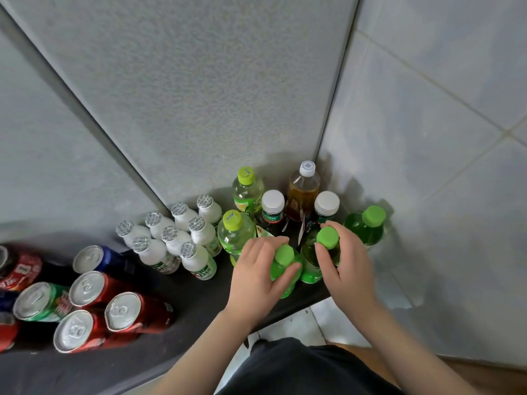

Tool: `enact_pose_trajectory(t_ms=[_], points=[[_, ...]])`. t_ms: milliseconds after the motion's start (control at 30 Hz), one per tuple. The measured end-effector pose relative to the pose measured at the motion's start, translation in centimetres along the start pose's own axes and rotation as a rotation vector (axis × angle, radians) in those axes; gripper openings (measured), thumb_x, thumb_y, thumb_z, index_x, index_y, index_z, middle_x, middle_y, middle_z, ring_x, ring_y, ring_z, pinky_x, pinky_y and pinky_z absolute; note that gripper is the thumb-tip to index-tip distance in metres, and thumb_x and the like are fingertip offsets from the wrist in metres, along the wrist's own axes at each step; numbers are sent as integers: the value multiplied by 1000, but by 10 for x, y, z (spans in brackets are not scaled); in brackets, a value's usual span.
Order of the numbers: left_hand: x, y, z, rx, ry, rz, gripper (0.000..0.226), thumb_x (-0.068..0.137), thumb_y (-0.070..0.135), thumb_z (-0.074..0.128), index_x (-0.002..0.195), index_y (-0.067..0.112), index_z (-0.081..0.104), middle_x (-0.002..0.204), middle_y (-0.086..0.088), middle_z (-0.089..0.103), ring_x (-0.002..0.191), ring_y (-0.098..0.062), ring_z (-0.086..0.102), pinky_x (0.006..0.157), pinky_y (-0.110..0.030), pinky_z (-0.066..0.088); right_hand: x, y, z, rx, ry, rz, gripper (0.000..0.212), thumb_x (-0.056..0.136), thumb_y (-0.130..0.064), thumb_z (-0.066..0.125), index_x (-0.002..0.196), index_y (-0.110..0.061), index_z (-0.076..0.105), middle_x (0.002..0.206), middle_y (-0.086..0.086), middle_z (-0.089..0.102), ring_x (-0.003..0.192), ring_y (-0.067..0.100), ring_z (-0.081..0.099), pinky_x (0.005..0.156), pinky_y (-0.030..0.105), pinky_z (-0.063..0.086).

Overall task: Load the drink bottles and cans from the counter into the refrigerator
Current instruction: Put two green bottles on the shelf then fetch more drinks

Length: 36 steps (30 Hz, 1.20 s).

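Grasping green-capped green plastic bottles (285, 254) beneath their palms, left hand (256, 270) and right hand (346, 269) likely mean to carry two at once.

On the counter (199, 297), cans (88, 289) stand left, small bottles (174, 240) in the middle, tall bottles (302, 192) right, in the wall (427, 166) corner. The left hand (256, 269) grips the front-left bottle (284, 254), the right hand (348, 266) the front-right bottle (328, 238).

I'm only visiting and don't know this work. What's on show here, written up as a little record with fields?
surface: dark counter in a wall corner
left hand: grips a green-capped bottle
right hand: grips a second green-capped bottle
small white bottles: eight, upright, clustered
cans: upright, at the left end
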<state>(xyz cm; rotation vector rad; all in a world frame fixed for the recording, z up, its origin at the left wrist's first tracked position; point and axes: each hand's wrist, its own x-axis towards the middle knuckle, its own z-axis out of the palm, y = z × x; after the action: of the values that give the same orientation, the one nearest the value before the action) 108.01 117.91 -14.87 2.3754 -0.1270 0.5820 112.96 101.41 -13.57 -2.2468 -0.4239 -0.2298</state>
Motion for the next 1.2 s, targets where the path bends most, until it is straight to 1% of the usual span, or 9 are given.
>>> enact_pose_trajectory(t_ms=[200,333,433,633,800,900,1000,1100,1200], points=[[-1,-9,-1,36,66,-43,37,83,47,62,93,11,65,95,-2,60,87,-20,56,81,-24,39,-2,10,3,-75,69,-29,41,87,-39,48,105,-5,62,103,5,62,99,21,55,91,11,31],[-11,-5,3,-104,-7,-89,37,83,45,64,103,16,57,110,2,59,103,-12,53,91,-18,37,-5,10,9,-78,74,-34,38,88,-38,49,104,-5,62,104,4,61,100,15,53,93,8,29],[-21,-5,4,-254,-85,-176,37,87,50,56,113,27,45,127,11,52,118,1,46,98,-8,31,-10,9,15,30,45,0,39,89,-37,47,112,-7,58,111,-2,58,107,11,52,97,14,35],[-32,-10,7,-318,-79,-129,40,94,53,41,119,22,42,130,0,53,121,-12,49,101,-24,37,-16,12,17,124,34,19,37,91,-31,45,120,-9,52,114,-8,55,110,-4,48,98,10,34],[-46,2,3,-349,94,-314,38,94,55,39,117,27,47,123,3,56,115,-14,53,97,-32,43,-11,18,10,144,-18,-11,38,92,-33,43,120,-11,52,112,-8,54,104,3,50,93,7,34],[-65,19,-5,-374,242,-483,29,90,50,43,115,36,47,110,14,59,101,-4,57,87,-22,45,-11,18,6,149,-50,-26,41,91,-36,42,117,-7,55,107,-6,55,98,3,49,89,3,32],[-89,34,-14,-393,381,-599,32,89,44,44,110,23,54,100,15,60,90,0,57,77,-11,43,-19,11,5,235,-74,-30,37,91,-38,41,110,-10,57,96,-7,56,87,6,52,82,8,36],[-115,48,-22,-408,496,-760,34,86,43,44,104,18,58,95,16,62,86,0,58,75,-11,44,-37,0,7,343,-144,-29,35,90,-40,40,106,-14,56,90,-17,54,81,-2,51,75,7,37],[-149,62,-28,-380,626,-909,21,87,38,46,96,24,59,87,22,64,80,1,58,71,-11,44,-58,-11,12,443,-260,-56,38,90,-42,40,108,-13,57,88,-17,56,77,-1,53,71,8,38]])
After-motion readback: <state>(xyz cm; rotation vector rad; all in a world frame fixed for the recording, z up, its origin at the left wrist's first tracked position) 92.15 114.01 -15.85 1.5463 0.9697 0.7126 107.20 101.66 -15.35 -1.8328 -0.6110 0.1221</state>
